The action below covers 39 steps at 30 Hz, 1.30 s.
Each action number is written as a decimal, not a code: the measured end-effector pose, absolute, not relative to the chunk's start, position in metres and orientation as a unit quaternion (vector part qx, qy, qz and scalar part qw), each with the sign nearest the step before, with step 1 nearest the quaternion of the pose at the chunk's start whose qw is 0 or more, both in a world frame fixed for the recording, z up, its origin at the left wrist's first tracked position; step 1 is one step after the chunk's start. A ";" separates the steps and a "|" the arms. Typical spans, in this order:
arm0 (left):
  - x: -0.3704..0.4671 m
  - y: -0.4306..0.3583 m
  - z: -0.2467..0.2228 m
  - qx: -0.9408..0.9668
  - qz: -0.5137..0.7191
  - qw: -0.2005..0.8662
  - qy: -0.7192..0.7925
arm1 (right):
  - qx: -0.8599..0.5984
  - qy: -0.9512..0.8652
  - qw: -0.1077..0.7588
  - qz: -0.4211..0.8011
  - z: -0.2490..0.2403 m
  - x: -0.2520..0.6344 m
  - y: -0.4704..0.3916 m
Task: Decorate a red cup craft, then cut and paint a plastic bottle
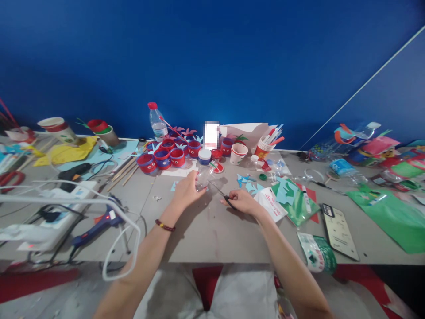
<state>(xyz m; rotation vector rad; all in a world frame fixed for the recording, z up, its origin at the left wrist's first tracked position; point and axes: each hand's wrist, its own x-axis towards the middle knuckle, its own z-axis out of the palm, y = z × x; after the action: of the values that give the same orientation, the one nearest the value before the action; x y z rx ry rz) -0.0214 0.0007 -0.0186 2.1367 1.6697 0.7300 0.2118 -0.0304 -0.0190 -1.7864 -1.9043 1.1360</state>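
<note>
My left hand (186, 192) is closed around a clear plastic bottle piece (203, 176) just above the middle of the table. In my right hand (244, 201) is a pair of black-handled scissors (227, 197). Their blades point up and left, with the tips at the lower edge of the clear plastic. Whether the blades touch or cut it, I cannot tell. Behind the plastic stand a white-lidded jar (204, 156) and a red round piece (218, 168). Several red and blue ring-shaped cups with eyes (162, 158) are grouped to the left.
On the left lie a blue glue gun (99, 226), a power strip (63, 217) and a looping white cable (134, 221). At right are a phone (338, 232), green sheets (392, 217) and blue paper cutouts (284, 191). Paper cups (238, 154) and a bottle (157, 122) line the back.
</note>
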 end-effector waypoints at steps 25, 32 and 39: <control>-0.024 0.001 -0.016 0.763 0.233 0.134 0.588 | -0.623 -0.656 0.154 0.397 -0.019 0.211 -0.031; -0.026 0.004 -0.021 0.732 0.281 0.159 0.600 | -0.624 -0.637 0.153 0.427 -0.012 0.208 -0.033; -0.022 0.005 -0.015 0.624 0.407 0.330 0.579 | -0.568 -0.607 0.192 0.521 -0.012 0.211 -0.036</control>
<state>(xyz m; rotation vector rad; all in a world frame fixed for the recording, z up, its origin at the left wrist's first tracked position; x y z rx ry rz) -0.0222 0.0045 -0.0154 1.6329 1.5139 1.0646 0.2108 -0.0357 -0.0123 -1.5958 -1.7041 1.4621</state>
